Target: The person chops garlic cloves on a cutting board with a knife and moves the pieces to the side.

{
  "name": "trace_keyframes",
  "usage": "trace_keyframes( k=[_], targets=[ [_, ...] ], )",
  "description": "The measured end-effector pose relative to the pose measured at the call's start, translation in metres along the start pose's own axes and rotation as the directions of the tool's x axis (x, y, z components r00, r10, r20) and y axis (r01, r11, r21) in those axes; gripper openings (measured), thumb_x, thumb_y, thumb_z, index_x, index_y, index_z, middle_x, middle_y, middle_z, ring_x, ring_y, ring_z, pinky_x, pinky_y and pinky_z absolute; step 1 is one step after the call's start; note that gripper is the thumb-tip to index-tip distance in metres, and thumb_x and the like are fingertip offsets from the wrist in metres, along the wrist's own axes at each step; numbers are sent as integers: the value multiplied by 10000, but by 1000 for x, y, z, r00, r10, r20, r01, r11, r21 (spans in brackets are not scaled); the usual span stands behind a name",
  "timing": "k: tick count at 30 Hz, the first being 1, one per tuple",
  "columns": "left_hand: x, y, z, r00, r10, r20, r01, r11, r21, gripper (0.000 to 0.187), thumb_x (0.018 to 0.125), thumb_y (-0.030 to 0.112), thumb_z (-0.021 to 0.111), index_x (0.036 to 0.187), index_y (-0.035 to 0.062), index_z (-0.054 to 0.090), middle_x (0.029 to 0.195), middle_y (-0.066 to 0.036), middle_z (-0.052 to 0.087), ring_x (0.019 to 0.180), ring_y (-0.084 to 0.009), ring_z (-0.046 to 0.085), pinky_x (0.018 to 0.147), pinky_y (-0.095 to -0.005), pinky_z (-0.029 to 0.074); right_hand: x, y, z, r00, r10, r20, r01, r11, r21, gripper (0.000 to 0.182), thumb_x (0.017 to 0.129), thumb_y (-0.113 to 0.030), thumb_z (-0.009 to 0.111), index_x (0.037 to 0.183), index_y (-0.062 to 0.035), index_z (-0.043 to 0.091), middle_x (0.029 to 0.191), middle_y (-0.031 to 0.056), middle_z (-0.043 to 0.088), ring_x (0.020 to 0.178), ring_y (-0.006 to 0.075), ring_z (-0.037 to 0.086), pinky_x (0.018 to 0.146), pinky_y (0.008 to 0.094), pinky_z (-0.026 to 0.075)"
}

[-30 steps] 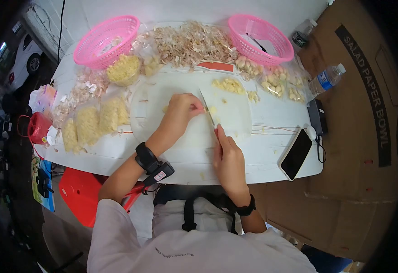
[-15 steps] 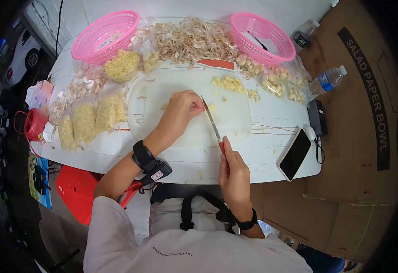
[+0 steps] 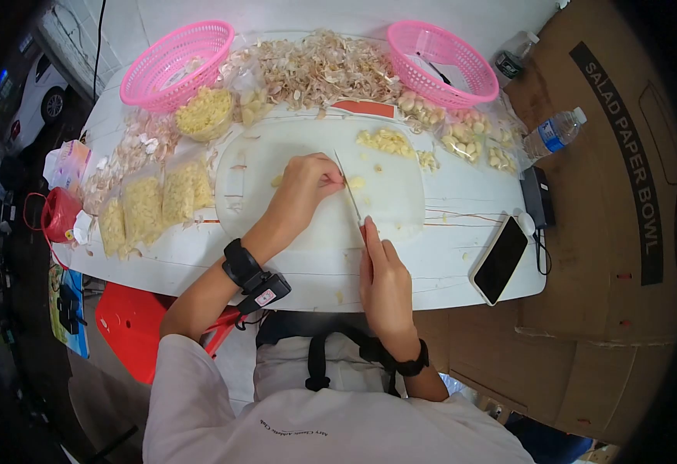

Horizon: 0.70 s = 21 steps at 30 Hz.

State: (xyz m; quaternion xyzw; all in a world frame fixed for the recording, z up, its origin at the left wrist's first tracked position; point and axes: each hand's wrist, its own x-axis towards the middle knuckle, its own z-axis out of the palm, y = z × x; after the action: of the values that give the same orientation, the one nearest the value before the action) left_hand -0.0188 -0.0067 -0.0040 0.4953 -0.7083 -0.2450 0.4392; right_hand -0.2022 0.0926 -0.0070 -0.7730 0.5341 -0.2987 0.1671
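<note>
My right hand (image 3: 385, 286) grips the red handle of a knife (image 3: 351, 193), its narrow blade pointing up and away across the white cutting board (image 3: 307, 232). The fingers of my left hand (image 3: 312, 179) are pinched together over the board, right beside the blade. What they hold is hidden by the fingers. A pale garlic slice (image 3: 357, 182) lies just right of the blade. Toward the board's far right edge is a pile of cut garlic (image 3: 385, 142). Another pale piece (image 3: 277, 181) shows left of my left hand.
Bags of chopped garlic (image 3: 143, 209) lie at left. Garlic skins (image 3: 323, 69) heap at the back between two pink baskets (image 3: 139, 87) (image 3: 477, 98). Bagged whole cloves (image 3: 462, 143), a water bottle (image 3: 552, 135) and a phone (image 3: 499, 261) are at right, beside a large carton (image 3: 586, 232).
My right hand and the knife have moved left and slightly forward, so the blade now lies closer along my left fingertips. My left hand stays nearly in place.
</note>
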Motion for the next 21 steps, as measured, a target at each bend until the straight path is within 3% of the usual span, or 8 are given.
trace_keyframes(
  k=[6,9,16,21],
  targets=[
    [0,-4,2,1000,-15,-21,14,999,-45,92,718,-111,704,794,-65,681,843,-182,684,777,-302,689,703,-339,565,-1,-2,-1,998,-46,-43,45,998,-33,596,868,0,586,1442,-52,433,902,182,574,633,385,617,536,455,512],
    [0,0,-2,1000,1,-9,-1,1000,-18,94,719,-113,702,796,-65,681,839,-185,684,774,-300,690,704,-337,565,-10,-10,-14,995,86,49,-84,995,-43,495,911,21,574,1396,-25,487,888,195,614,719,377,623,634,437,499],
    [0,-2,-1,1000,28,5,-28,995,95,88,727,-121,706,796,-72,683,845,-145,698,772,-239,693,711,-302,575,12,-9,2,1000,25,8,-24,996,-88,516,885,22,585,1391,-21,493,867,194,603,655,378,619,576,444,505],
    [0,-4,2,1000,-26,-8,27,999,21,94,726,-131,702,801,-77,683,849,-140,699,781,-233,695,711,-313,581,7,-3,5,999,-46,-11,44,991,-129,609,853,-10,605,1436,-23,427,884,174,579,581,350,615,501,431,515]
  ],
)
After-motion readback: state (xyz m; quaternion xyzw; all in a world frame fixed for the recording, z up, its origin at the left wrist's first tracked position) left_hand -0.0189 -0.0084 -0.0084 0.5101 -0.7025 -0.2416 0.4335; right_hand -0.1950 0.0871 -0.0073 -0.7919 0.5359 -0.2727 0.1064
